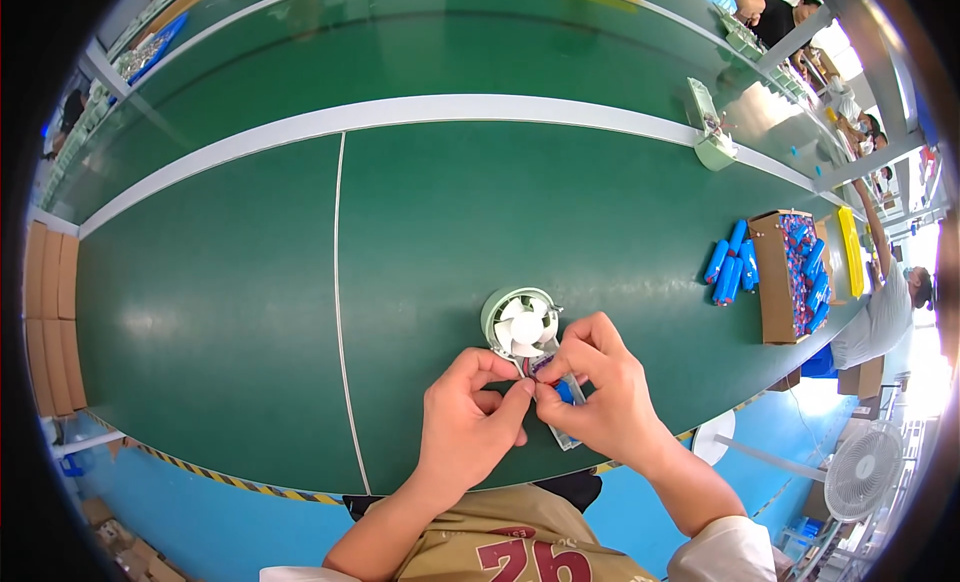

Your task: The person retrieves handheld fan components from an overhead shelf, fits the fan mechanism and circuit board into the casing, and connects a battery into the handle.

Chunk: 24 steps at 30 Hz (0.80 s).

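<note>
A small handheld fan with a pale green round housing [487, 322] and white blades [527, 329] lies on the green table in front of me, its casing open. A small purple part [542, 363] and thin wires [527, 366] show just below the blades. Inside the handle [567, 437] a blue battery cell [565, 392] is partly covered by my fingers. My left hand [472, 412] pinches at the wires from the left. From the right, my right hand [600, 392] pinches at the same spot, fingertips almost touching the left ones. The wire ends are hidden between the fingertips.
Several blue battery cells [733, 265] lie at the right beside a cardboard box [778, 282] of more cells. Another green fan casing [714, 150] stands on the white ledge at the far right. A yellow tray [851, 252] and a person [880, 317] are beyond the box.
</note>
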Tool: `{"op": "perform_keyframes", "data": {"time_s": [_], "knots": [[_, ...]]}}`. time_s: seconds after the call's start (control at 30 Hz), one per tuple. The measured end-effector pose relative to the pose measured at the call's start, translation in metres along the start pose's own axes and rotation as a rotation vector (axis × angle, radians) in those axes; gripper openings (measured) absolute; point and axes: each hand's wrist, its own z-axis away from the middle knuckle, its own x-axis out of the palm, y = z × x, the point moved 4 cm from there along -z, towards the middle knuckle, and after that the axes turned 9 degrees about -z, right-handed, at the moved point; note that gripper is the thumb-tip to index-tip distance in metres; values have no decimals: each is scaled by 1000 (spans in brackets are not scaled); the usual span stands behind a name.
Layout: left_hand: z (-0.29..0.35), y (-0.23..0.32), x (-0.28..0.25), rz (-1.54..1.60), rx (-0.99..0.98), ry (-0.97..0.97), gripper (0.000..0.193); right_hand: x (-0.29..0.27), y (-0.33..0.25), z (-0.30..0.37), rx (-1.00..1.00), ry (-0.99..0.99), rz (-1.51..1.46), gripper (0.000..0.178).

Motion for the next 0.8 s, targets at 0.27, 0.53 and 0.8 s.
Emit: {"op": "perform_keyframes", "data": {"time_s": [0.27,0.53,0.8], "knots": [[0,-1,8,45,-24,62,16,-5,5,3,77,-53,-175,15],[4,-5,18,73,45,96,18,-13,15,7,250,-13,-501,16],[4,-7,19,106,64,86,18,-15,17,-4,409,-89,-422,21]]}}
